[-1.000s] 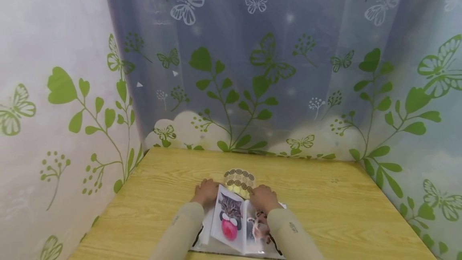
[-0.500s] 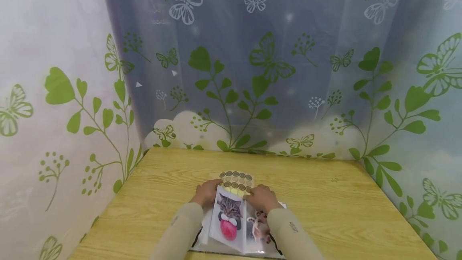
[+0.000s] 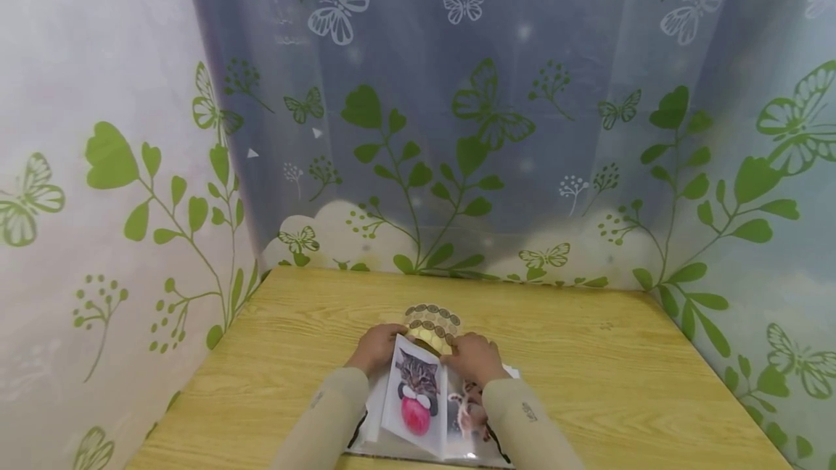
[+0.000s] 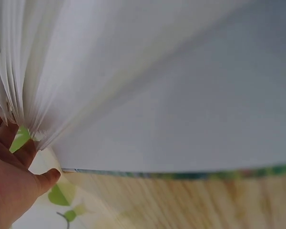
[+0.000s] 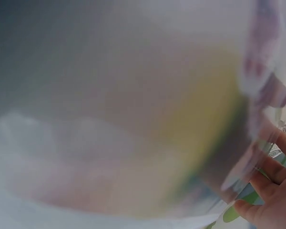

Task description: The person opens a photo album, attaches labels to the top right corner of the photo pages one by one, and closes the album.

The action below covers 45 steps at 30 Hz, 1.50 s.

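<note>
at the album's (image 3: 371, 448) far edge, left hand (image 3: 376, 348) and right hand (image 3: 475, 357) flank the sheet (image 3: 432, 319); fingers' grip i can't tell. seemingly fitting it in; next wants alignment.

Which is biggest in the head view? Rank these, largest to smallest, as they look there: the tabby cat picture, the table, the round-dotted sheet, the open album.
1. Table
2. Open album
3. Tabby cat picture
4. Round-dotted sheet, going only by the part that shows
</note>
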Motion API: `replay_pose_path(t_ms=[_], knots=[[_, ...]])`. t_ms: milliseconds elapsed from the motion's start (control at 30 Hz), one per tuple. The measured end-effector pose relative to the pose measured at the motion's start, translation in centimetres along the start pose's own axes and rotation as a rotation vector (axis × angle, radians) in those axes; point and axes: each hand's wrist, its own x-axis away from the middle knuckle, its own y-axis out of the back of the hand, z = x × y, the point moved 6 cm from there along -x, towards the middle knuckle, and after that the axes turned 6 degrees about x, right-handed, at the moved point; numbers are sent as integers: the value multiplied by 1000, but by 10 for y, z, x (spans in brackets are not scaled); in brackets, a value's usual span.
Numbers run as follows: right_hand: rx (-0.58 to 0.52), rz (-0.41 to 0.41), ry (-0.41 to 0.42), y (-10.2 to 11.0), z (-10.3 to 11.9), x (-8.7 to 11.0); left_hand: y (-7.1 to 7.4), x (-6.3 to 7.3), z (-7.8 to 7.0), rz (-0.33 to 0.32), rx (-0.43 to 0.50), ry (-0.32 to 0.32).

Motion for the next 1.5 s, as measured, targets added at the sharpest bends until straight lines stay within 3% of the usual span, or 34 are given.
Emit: replay_pose_path(t_ms=[167, 367, 633, 900, 1067, 1133, 1267, 1367, 1500], knots=[[-2, 16, -30, -2, -3, -1, -3, 2, -4, 4, 61, 14], [-10, 4, -59, 0, -6, -1, -5, 3, -10, -2, 93, -37], [10, -44, -37, 1, -7, 1, -7, 3, -12, 14, 73, -95], [90, -134, 19, 9, -5, 0, -1, 3, -13, 12, 25, -89], [103, -120, -5, 7, -8, -1, 1, 6, -14, 12, 7, -99], [80, -113, -43, 5, -12, -1, 4, 7, -15, -19, -56, -80], [-33, -38, -166, 5, -23, 3, 7, 8, -9, -62, -250, 50], [-88, 47, -222, 4, -27, 6, 6, 9, -5, -22, -316, 128], [-105, 60, -212, 5, -21, 7, 4, 10, -4, 27, -317, 131]])
